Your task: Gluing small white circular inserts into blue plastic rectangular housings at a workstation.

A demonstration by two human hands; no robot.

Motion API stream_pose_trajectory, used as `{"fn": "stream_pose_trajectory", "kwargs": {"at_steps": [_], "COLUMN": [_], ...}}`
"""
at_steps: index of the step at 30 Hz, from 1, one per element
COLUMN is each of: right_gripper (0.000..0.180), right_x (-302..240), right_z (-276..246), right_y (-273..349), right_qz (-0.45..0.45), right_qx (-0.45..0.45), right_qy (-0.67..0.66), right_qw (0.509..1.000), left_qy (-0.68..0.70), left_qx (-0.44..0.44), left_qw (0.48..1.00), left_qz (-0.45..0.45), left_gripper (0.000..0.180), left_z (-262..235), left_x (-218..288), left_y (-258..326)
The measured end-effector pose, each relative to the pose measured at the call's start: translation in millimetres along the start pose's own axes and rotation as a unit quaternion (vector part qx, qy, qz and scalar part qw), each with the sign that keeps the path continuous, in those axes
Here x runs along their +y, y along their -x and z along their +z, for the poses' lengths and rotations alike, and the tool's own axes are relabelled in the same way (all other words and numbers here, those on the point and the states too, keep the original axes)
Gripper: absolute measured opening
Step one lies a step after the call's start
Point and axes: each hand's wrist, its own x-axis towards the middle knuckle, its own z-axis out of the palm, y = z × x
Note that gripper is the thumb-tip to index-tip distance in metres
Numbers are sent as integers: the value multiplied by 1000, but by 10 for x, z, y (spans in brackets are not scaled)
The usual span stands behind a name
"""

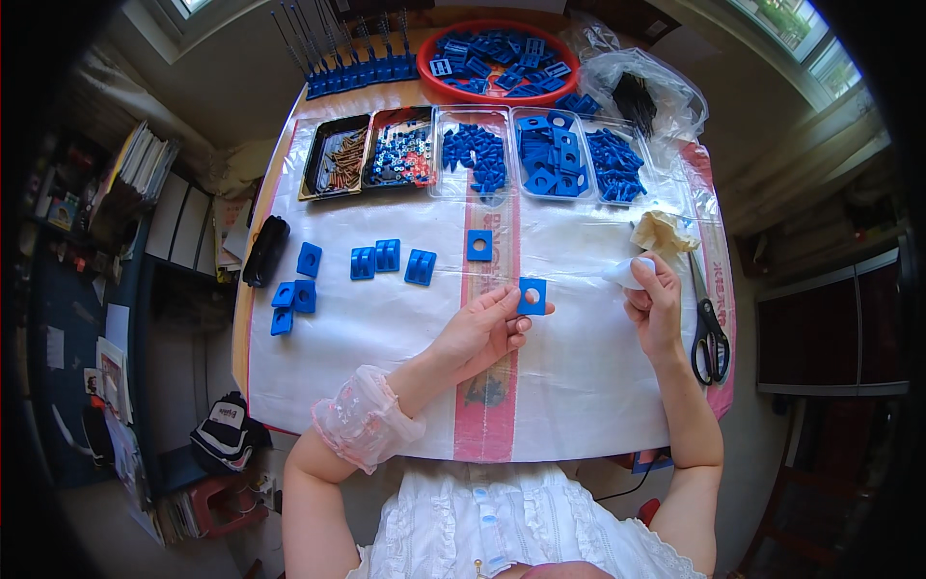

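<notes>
Near the middle of the worktop (579, 386), which is covered with a white plastic sheet, a small blue square plate with a round hole (531, 295) is held up by the left hand (482, 333), its grip clamped on the plate's lower left edge between thumb and fingertips. Just to the right, a wad of white cloth (625, 274) is pinched in the closed grip of the right hand (654, 307). Black-handled scissors (710, 333) are laid beside that hand, near the sheet's right edge, and a crumpled beige rag (662, 232) is seen just above it. Further up the sheet, one more blue square plate (479, 245) and a row of ribbed blue blocks (390, 260) are spread out, with a cluster of blue pieces (294, 294) at the left. Along the far edge, trays of screws (337, 154), of small mixed parts (399, 150) and of blue parts (473, 154) are lined up below a red bowl (502, 60).
</notes>
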Motion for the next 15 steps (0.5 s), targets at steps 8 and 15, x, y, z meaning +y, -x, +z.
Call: {"fn": "stream_pose_trajectory", "kwargs": {"at_steps": [8, 15], "right_gripper": [12, 14], "right_x": [-14, -62], "right_z": [15, -4], "right_y": [7, 12], "right_qz": [3, -7], "right_qx": [-7, -1], "right_qy": [-11, -17], "right_qw": [1000, 1000], "left_qy": [8, 35], "left_qx": [3, 12], "left_qw": [1000, 999], "left_qz": [-1, -1], "left_gripper": [25, 25], "left_z": [-24, -7], "left_x": [-9, 5], "left_y": [-1, 4]}}
